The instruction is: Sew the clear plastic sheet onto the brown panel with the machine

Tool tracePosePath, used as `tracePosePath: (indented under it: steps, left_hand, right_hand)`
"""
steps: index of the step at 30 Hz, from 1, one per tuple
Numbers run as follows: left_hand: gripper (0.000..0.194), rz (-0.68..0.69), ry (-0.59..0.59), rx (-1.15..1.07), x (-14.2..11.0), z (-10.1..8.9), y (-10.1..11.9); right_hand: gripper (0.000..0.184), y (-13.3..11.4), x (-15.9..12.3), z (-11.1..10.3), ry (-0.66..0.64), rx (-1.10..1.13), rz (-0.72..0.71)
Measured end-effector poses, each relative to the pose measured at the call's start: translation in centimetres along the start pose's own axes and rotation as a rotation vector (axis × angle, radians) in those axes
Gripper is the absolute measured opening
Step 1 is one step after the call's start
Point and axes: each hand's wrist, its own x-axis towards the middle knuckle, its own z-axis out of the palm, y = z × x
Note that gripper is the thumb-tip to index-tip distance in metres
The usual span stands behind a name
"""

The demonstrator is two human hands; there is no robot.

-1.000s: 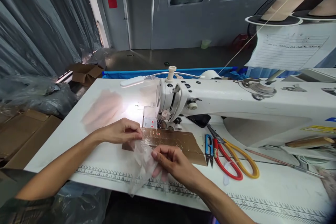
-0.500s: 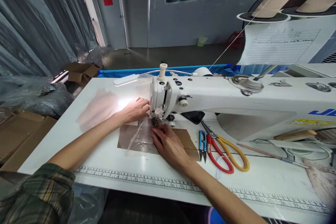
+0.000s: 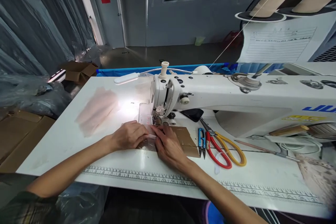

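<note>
My left hand (image 3: 130,135) is closed, its fingertips pinching a narrow piece of sheer pale fabric (image 3: 150,136) just in front of the needle area. From the other side my right hand (image 3: 169,144) grips the same fabric, thumb and forefinger close together at its edge. Both hands rest low over the machine bed, a short way apart. Above them stands the head of a white sewing machine (image 3: 159,92), its presser foot (image 3: 155,120) just beyond my fingertips. A brown sheet (image 3: 186,140) lies on the bed, partly hidden by my right hand.
Blue thread snips (image 3: 201,141) and scissors (image 3: 219,147) with red and yellow handles lie right of my hand. Sheer pink fabric (image 3: 98,110) is spread on the left of the white table (image 3: 60,147). A printed ruler (image 3: 147,178) runs along the front edge.
My left hand has come toward me from beside the needle and now pinches the fabric near my right hand. My right hand stays in nearly the same place.
</note>
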Motion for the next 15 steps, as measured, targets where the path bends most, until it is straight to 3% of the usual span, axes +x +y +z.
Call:
tracePosePath:
  steps: [4, 8, 11, 15]
  left_hand:
    - [0.019, 0.063, -0.051, 0.010, 0.1, 0.3, 1.1]
    - [0.021, 0.147, 0.034, 0.100, -0.4, 0.8, 2.2]
    - [0.022, 0.229, 0.099, 0.187, -0.4, 1.1, 2.9]
    - [0.016, 0.302, 0.079, 0.244, -0.3, 1.8, 3.7]
  right_hand:
    - [0.040, 1.6, 1.4, -2.2, -0.139, 0.169, -0.067]
    - [0.040, 2.6, 2.5, -3.2, -0.205, 0.028, -0.210]
    - [0.040, 3.0, 2.4, -2.3, -0.165, -0.079, -0.277]
    - [0.039, 3.2, 1.8, -0.8, -0.062, -0.143, -0.305]
